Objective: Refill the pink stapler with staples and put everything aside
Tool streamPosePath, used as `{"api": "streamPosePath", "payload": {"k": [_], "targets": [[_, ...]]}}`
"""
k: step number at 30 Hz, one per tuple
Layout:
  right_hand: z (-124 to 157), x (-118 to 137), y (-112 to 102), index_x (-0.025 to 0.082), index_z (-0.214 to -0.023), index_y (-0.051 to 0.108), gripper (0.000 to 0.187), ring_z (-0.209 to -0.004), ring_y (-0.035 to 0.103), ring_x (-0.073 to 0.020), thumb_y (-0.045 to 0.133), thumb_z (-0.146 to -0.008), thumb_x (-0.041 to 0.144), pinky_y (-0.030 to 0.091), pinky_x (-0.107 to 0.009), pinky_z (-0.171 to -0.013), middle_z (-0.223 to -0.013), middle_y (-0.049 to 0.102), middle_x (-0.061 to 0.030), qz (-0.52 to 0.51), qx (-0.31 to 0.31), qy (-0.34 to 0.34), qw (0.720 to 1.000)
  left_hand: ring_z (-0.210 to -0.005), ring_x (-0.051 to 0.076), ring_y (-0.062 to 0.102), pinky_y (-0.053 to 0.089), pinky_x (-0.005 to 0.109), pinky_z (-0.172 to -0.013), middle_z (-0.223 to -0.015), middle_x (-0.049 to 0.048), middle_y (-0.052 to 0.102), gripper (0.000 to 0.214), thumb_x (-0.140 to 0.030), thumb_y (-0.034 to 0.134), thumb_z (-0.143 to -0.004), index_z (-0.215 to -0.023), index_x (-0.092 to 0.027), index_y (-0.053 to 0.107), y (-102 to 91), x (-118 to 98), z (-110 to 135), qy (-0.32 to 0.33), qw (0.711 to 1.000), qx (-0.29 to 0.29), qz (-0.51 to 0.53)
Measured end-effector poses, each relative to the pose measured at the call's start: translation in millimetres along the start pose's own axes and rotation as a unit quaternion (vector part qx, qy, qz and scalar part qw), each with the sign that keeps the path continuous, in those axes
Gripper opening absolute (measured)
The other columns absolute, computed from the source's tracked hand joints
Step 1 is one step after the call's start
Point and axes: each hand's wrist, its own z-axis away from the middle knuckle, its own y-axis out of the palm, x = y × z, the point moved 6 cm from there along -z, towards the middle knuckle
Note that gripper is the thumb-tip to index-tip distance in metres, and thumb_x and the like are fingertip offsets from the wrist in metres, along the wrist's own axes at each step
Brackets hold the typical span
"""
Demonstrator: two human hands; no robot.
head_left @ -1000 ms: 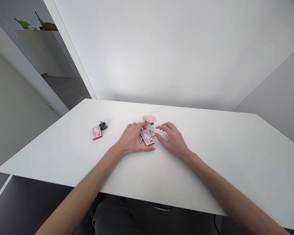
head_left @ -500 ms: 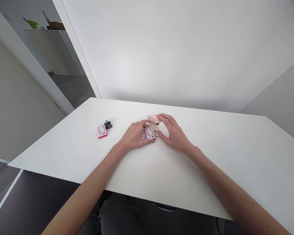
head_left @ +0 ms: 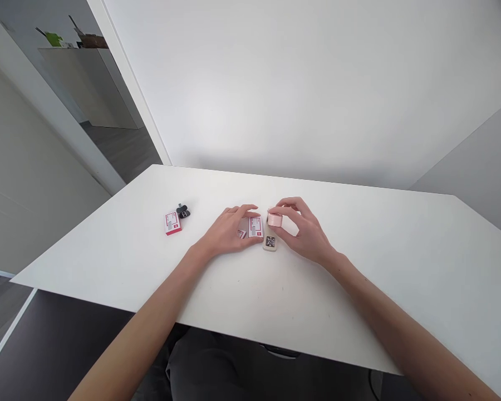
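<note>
while the right hand (head_left: 304, 234) pinches the pink top of the stapler (head_left: 273, 229) between thumb and fingers, apparently to steady it, its base lies flat near the middle of the white table (head_left: 379, 267). just left, the left hand (head_left: 225, 233) rests spread, fingertips touching a staple box (head_left: 255, 226). a second staple box (head_left: 172, 223) and a black clip (head_left: 183, 211) lie well apart, far left.

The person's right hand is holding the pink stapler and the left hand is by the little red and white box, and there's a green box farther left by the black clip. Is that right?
Not quite. The box farther left, by the black clip, is red and white, not green; the head view shows it. The rest holds: the right hand holds the pink stapler, and the left hand is by the little red and white box.
</note>
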Motion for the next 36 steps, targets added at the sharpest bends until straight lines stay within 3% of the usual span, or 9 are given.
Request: {"api": "streamPosePath", "payload": {"k": [7,13,17,21,25,32,36], "targets": [[0.4,-6.1,0.1,0.033,-0.126,0.065,0.027,-0.114,0.066,-0.0259,0.066,-0.098,0.032,0.057,-0.044,-0.094,-0.126,0.067,-0.0069,-0.093,0.031,0.043,0.994,-0.128,0.033,0.061,0.043,0.05,-0.109,-0.135,0.0062,0.072,0.076,-0.064,0.071,-0.087,-0.148,-0.028,0.044,1.9,-2.2,-0.8,0.005,1.0,0.003,0.011],[1.8,-5.2,-3.1,0.031,-0.121,0.07,0.028,-0.11,0.061,-0.0294,0.07,-0.094,0.035,0.055,-0.048,-0.092,-0.114,0.062,-0.009,-0.002,0.032,0.023,0.999,-0.128,0.034,0.061,0.045,0.051,-0.107,-0.134,0.0068,0.072,0.075,-0.064,0.071,-0.087,-0.148,-0.028,0.045,3.0,-0.6,-0.6,-0.003,1.0,0.002,0.002],[2.1,-13.9,-7.2,0.031,-0.118,0.065,0.032,-0.124,0.058,-0.032,0.076,-0.089,0.039,0.049,-0.052,-0.105,-0.126,0.067,-0.0075,-0.004,0.077,0.022,0.997,-0.129,0.034,0.059,0.046,0.051,-0.107,-0.137,0.0069,0.07,0.074,-0.063,0.069,-0.088,-0.148,-0.028,0.044,2.9,3.2,-0.8,-0.018,1.0,-0.002,-0.007],[7.5,-39.4,-10.8,0.031,-0.115,0.062,0.034,-0.111,0.065,-0.0288,0.076,-0.088,0.047,0.052,-0.047,-0.096,-0.119,0.071,-0.0047,-0.019,0.113,0.116,0.987,-0.132,0.035,0.057,0.045,0.052,-0.108,-0.139,0.0068,0.069,0.071,-0.059,0.07,-0.089,-0.147,-0.027,0.044,2.0,8.5,-1.9,-0.044,0.999,-0.016,-0.017],[14.1,-58.4,-14.3,0.029,-0.105,0.064,0.034,-0.102,0.065,-0.0299,0.075,-0.086,0.055,0.053,-0.045,-0.084,-0.111,0.072,-0.0065,0.051,0.072,0.201,0.976,-0.129,0.035,0.059,0.045,0.052,-0.108,-0.137,0.0066,0.07,0.068,-0.056,0.07,-0.089,-0.145,-0.027,0.045,-0.1,12.0,-2.9,-0.068,0.996,-0.042,-0.029],[15.2,-49.7,-3.1,0.028,-0.14,0.052,0.063,-0.106,0.066,-0.0284,0.071,-0.088,0.059,0.058,-0.038,-0.073,-0.126,0.067,-0.0108,-0.06,0.048,0.23,0.97,-0.128,0.034,0.059,0.044,0.051,-0.109,-0.135,0.0063,0.07,0.069,-0.056,0.071,-0.086,-0.144,-0.028,0.046,1.9,8.2,-3.9,-0.065,0.997,-0.044,-0.015],[16.3,-45.7,4.3,0.031,-0.149,0.044,0.076,-0.091,0.069,-0.0247,0.073,-0.086,0.063,0.057,-0.034,-0.061,-0.124,0.062,-0.0095,-0.136,0.053,0.277,0.95,-0.126,0.034,0.06,0.044,0.053,-0.109,-0.132,0.0074,0.071,0.074,-0.061,0.072,-0.085,-0.147,-0.028,0.045,8.0,-4.3,-2.8,-0.021,1.0,-0.005,0.014]]}}
